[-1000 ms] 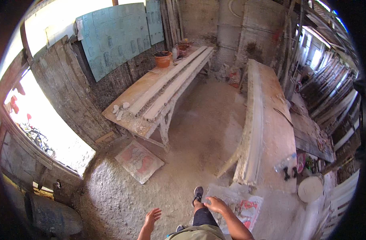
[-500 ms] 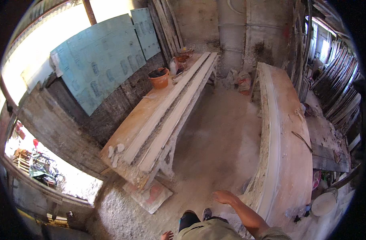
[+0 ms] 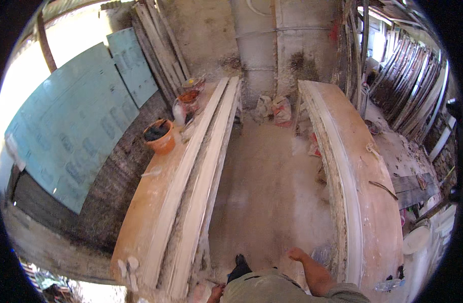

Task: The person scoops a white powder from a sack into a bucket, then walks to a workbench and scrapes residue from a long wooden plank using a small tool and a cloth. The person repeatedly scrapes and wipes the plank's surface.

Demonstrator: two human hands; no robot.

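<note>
My right hand (image 3: pixel 295 254) hangs over the floor, left of the right bench, its fingers loosely bent with nothing visible in them. At the lower edge my left hand (image 3: pixel 216 292) is beside my body, near the end of the left bench; its fingers are too blurred and cut off to read. Two long pale strips (image 3: pixel 190 230) run lengthwise along the left bench (image 3: pixel 135 222). A long whitish moulded strip (image 3: pixel 349 202) lies along the inner edge of the right bench (image 3: pixel 375 202). Neither hand touches a bench.
An orange bucket (image 3: pixel 163 145) with dark contents stands on the left bench, with a reddish basin (image 3: pixel 189 97) farther back. Small white pieces (image 3: pixel 132 263) lie at its near end. A dark thin stick (image 3: pixel 383 189) rests on the right bench. Sacks (image 3: pixel 281 111) sit by the far wall.
I have moved forward between the benches, and the view has turned right. The left bench's near end and the bucket now appear nearer. Both hands have swung slightly beside my body.
</note>
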